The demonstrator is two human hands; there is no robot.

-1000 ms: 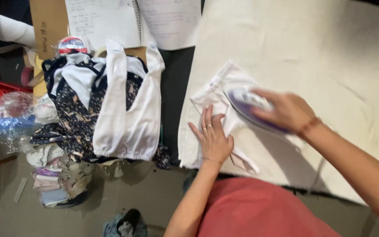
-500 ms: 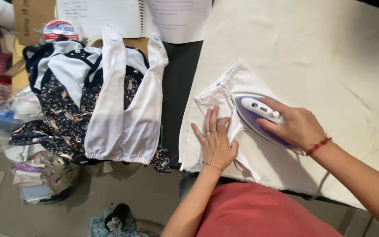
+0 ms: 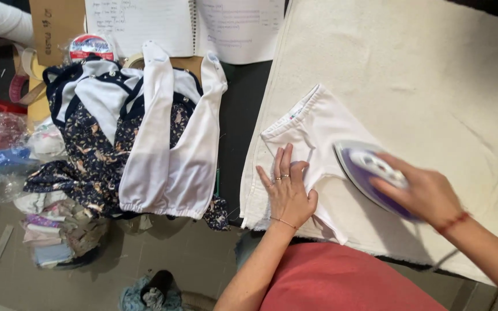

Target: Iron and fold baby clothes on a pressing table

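Head view: garment (image 3: 324,124) under left hand (image 3: 286,193)

Left hand (image 3: 286,193) flat, right hand (image 3: 425,193) gripping

Both forearms are bare, with no sleeves in sight. The left hand (image 3: 286,193) wears thin rings on two fingers and a fine bracelet at the wrist. The right hand (image 3: 425,193) has a red cord bracelet around its wrist. A coral-red garment covers the torso.

Stacked clothes (image 3: 145,144), open notebook (image 3: 185,26), tape roll (image 3: 91,46)
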